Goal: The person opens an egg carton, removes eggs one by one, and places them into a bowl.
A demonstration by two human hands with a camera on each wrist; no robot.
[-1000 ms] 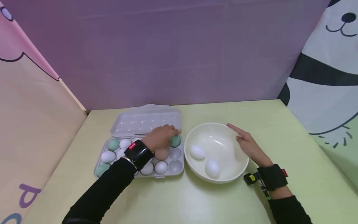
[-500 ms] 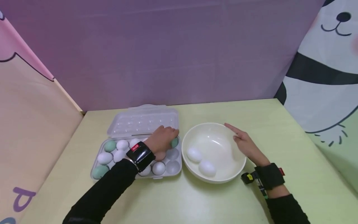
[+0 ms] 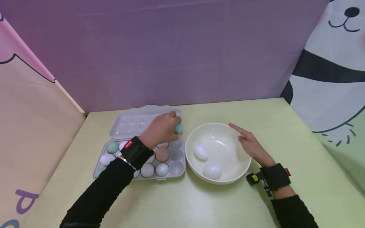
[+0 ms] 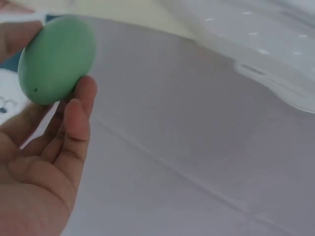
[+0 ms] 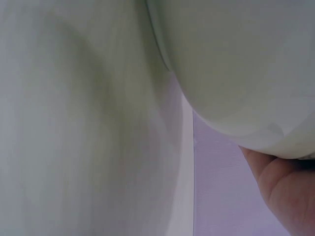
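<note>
Two white oval eggs [image 3: 212, 171] are in the round, glossy cream bowl [image 3: 233, 161]; I judge the work early.
Beside it, many white, green and brown eggs [image 3: 162, 154] are left in the translucent plastic carton [image 3: 176, 168]. The right hand [image 3: 253, 146] lays one finger along the bowl's rim; I cannot tell if the others grip. Farther, over the carton, the fingers of the left hand [image 3: 161, 128] pinch one pale-green oval egg [image 3: 178, 128], before the raised plastic lid [image 3: 132, 122].

L hand [image 3: 161, 128] has lifted grn egg [image 3: 178, 128] out of carton [image 3: 176, 155].
</note>
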